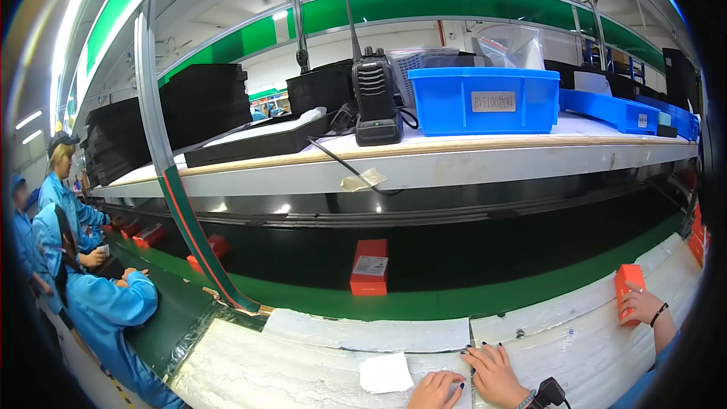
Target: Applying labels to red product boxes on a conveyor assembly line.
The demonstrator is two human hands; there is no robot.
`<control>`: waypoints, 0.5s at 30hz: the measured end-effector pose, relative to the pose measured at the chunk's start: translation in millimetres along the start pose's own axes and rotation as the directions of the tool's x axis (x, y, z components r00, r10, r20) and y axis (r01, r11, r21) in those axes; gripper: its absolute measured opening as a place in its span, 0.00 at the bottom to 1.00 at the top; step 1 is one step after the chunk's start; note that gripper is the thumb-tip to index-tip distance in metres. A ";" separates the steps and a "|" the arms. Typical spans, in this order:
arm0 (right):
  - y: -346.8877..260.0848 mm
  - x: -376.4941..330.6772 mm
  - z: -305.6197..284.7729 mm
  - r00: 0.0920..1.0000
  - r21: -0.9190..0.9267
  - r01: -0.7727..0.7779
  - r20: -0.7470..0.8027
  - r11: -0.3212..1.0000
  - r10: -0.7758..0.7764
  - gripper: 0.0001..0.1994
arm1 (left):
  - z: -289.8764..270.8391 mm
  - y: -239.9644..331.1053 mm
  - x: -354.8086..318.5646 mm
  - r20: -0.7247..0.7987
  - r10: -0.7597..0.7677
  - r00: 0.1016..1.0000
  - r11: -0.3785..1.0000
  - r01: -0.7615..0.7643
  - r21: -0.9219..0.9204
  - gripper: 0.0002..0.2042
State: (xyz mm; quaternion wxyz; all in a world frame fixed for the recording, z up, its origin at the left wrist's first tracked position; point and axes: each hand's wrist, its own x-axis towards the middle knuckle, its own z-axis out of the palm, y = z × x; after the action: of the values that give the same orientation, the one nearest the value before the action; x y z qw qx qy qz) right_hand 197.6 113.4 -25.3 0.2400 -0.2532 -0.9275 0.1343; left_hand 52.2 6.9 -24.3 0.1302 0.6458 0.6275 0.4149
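Note:
My left hand (438, 391) rests on the white-covered bench at the lower middle, its fingers loosely bent and holding nothing visible. Beside it, my right hand (495, 376) lies palm down with fingers spread across a seam in the cover. Dark polish shows on the nails, and a beaded band circles the right wrist. Just left of my left hand sit white paper sheets (385, 373), untouched. A black blocky piece with a cord (550, 392) is by my right wrist. On the belt ahead stands a red box (369, 267) with a white label.
At right, another person's hand (642, 307) grips a red box (629, 293). More red boxes (150, 235) lie along the dark belt (303, 257) toward co-workers in blue (106, 299). The shelf above carries a walkie-talkie (376, 98), a blue bin (485, 102) and black foam trays (201, 106).

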 end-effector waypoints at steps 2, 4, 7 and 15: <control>-3.1 3.3 -0.1 1.000 -0.010 0.009 -0.005 1.000 -0.009 0.25 | -1.4 -2.6 1.6 -0.041 0.034 0.999 0.999 -0.033 0.019 0.13; -6.8 6.1 -1.8 1.000 0.045 0.027 -0.002 0.999 -0.027 0.25 | -0.4 -7.2 1.8 -0.032 0.072 0.997 0.996 -0.070 0.063 0.21; -4.7 4.0 1.3 0.999 0.025 0.038 -0.023 0.999 -0.037 0.24 | 1.0 -10.2 0.6 0.003 0.082 0.997 0.991 -0.082 0.104 0.23; -3.8 4.9 -4.3 0.995 0.077 0.088 -0.062 0.993 -0.083 0.23 | 9.2 -16.9 0.7 -0.019 0.124 0.992 0.978 -0.119 0.172 0.27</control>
State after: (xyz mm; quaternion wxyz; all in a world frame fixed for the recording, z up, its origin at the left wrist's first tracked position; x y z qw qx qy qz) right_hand 194.5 113.5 -18.4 0.2824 -0.2072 -0.9240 0.1532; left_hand 46.7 13.8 -41.4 0.0397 0.6856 0.6217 0.3765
